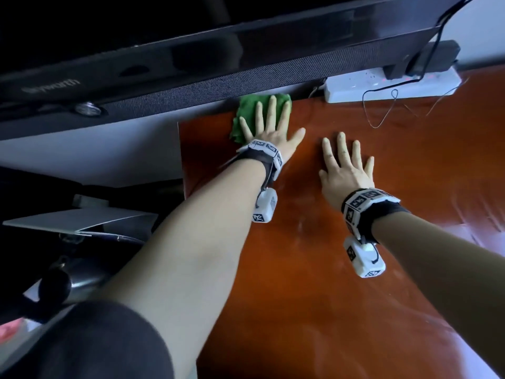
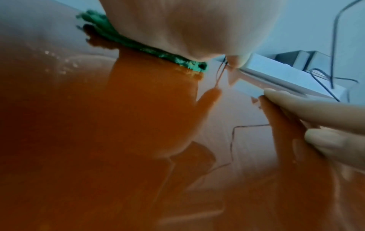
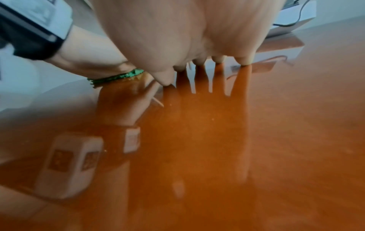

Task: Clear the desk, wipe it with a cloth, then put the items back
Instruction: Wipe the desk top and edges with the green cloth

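Both hands flat on the bench, mid-wipe

Left hand (image 1: 269, 124) presses the green cloth (image 1: 247, 110) with straight fingers, upper middle of frame; right hand (image 1: 345, 168) rests open on the bare bench (image 1: 314, 269), gripping nothing. Risk, I'd guess: the cloth snags that thin cable (image 1: 382, 105) by the power strip (image 1: 393, 84) (looks plugged in).

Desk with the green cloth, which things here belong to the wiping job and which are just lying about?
In the job:
green cloth
left hand pressing it flat
desk
right hand, flat on the desk

Lying about:
white power strip
thin cable
soundbar
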Tool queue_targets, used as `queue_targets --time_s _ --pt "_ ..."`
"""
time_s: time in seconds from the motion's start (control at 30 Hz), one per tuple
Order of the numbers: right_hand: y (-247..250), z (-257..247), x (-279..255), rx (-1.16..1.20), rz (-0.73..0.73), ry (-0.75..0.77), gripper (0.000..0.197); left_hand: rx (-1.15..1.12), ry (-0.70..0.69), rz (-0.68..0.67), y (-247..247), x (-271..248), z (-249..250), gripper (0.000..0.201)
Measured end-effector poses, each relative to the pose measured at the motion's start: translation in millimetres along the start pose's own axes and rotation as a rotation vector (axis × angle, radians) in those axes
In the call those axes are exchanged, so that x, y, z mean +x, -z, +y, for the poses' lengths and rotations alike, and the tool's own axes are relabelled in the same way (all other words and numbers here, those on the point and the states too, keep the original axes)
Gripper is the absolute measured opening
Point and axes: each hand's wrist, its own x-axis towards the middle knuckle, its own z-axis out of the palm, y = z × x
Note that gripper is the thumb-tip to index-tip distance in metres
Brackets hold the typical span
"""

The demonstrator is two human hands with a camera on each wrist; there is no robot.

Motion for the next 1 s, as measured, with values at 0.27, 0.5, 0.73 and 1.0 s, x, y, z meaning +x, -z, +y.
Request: queue_targets --time_s 0.27,0.5,0.73,1.0 --pt "0 -12 1 0.03 -0.028 -0.064 0.068 -0.023 0.152 0.095 18 -2 -116 0.06" --pt "0 -10 0 0.026 -0.024 -0.06 0.067 -0.048 0.324 0.114 12 -10 -114 0.065" --pt "-2 -7 0 0.022 -0.025 -0.054 0.066 0.065 -0.035 0.013 -1 20 4 0.07" --pt "1 -6 0 0.016 -0.04 -0.037 0.066 0.026 -0.026 -0.163 -13 36 -38 0.064"
